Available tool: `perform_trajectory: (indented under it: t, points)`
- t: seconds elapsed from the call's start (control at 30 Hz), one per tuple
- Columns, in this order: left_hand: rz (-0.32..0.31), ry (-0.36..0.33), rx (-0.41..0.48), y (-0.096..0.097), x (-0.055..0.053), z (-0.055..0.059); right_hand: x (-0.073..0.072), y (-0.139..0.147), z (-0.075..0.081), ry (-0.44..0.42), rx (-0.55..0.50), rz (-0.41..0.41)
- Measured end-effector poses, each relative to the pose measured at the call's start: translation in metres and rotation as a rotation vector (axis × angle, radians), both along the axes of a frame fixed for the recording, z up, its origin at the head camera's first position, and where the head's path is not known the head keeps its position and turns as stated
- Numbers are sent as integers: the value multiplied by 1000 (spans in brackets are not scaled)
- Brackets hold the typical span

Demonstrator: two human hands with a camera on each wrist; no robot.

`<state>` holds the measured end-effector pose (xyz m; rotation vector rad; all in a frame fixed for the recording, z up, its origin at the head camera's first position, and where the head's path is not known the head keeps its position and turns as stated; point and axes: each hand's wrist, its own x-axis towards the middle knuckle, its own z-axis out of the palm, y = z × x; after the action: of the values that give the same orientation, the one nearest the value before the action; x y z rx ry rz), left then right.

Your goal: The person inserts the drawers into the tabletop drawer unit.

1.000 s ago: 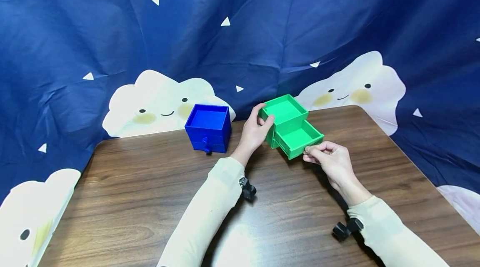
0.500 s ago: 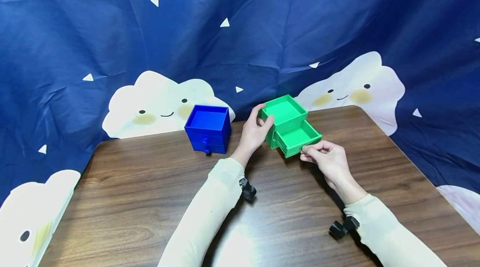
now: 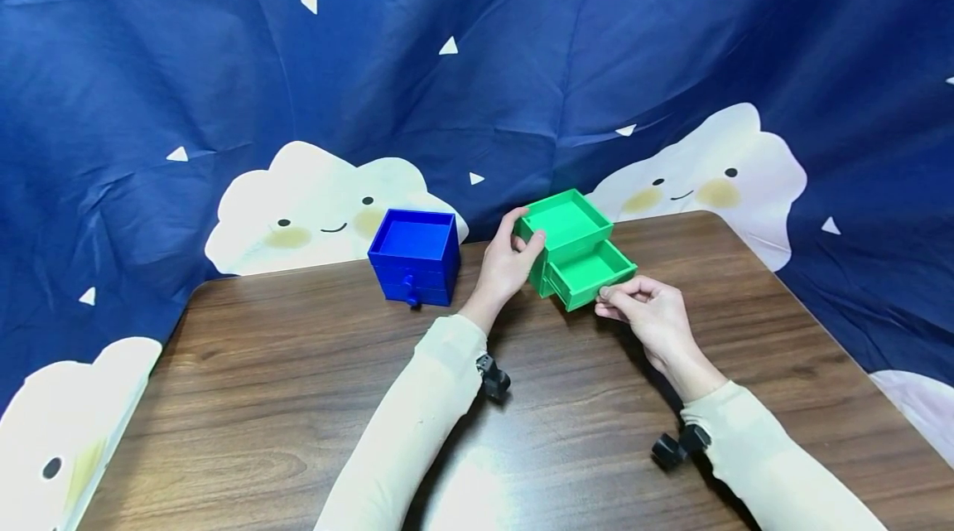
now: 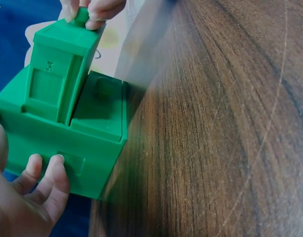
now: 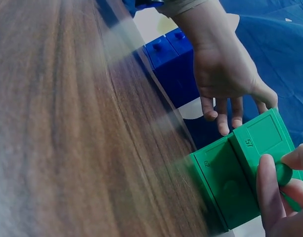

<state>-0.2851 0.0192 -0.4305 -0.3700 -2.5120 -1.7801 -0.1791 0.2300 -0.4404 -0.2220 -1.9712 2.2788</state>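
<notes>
A small green drawer cabinet (image 3: 570,220) with an open tray top stands near the table's back edge. Its upper drawer (image 3: 592,272) sticks out at the front, and no contents show in it. My left hand (image 3: 510,262) holds the cabinet by its left side, thumb near the front corner and index finger toward the back. At the drawer's front, my right hand (image 3: 656,316) pinches the round green knob (image 5: 283,174) between thumb and fingers. Below, the lower drawer (image 5: 225,185) sits flush in the cabinet, seen in the right wrist view.
To the left stands a blue drawer cabinet (image 3: 413,253) of similar shape, its drawers in and knobs facing front. Both are on a brown wooden table (image 3: 298,398). A dark blue curtain (image 3: 507,84) with clouds hangs right behind the table.
The green drawer has slid slightly inward, and my right hand has moved a little left and away from me with it. My left hand and the blue cabinet stay in place.
</notes>
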Motion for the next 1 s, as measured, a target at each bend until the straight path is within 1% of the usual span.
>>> perform_trajectory:
  t: [0.3, 0.43, 0.47, 0.57, 0.67, 0.7, 0.73, 0.8, 0.83, 0.87, 0.93, 0.97, 1.0]
  points:
    - [6, -7, 11, 0, -1, -1, -10, 0, -3, -14, -20, 32]
    - [-8, -10, 23, -1, -4, -4, -13, -1, -4, -12, -32, 33]
    - [-11, 6, 24, 1, -13, -13, -14, -2, -5, -11, -34, 33]
    - [-16, 12, 22, 0, -13, -14, -16, -3, -5, -10, -37, 29]
    - [-8, 0, 9, 0, -13, -13, -17, -3, -4, -16, -37, 26]
    - [-1, -6, 4, 0, -11, -11, -17, -4, -4, -19, -36, 26]
    - [2, 0, -3, 2, -20, -22, -17, -4, -3, -22, -37, 26]
    - [6, -3, -4, 3, -21, -21, -19, -5, -2, -26, -38, 26]
    - [8, 16, -5, 4, -30, -32, -19, -5, -1, -28, -39, 27]
    - [5, 20, -1, 4, -32, -34, -20, -6, -1, -29, -40, 27]
    - [-8, 30, 8, 4, -37, -39, -22, -6, -1, -29, -48, 29]
    - [-13, 25, 15, 3, -31, -32, -23, -7, -1, -29, -51, 29]
    - [-16, 24, 16, 3, -34, -35, -23, -7, -2, -29, -53, 29]
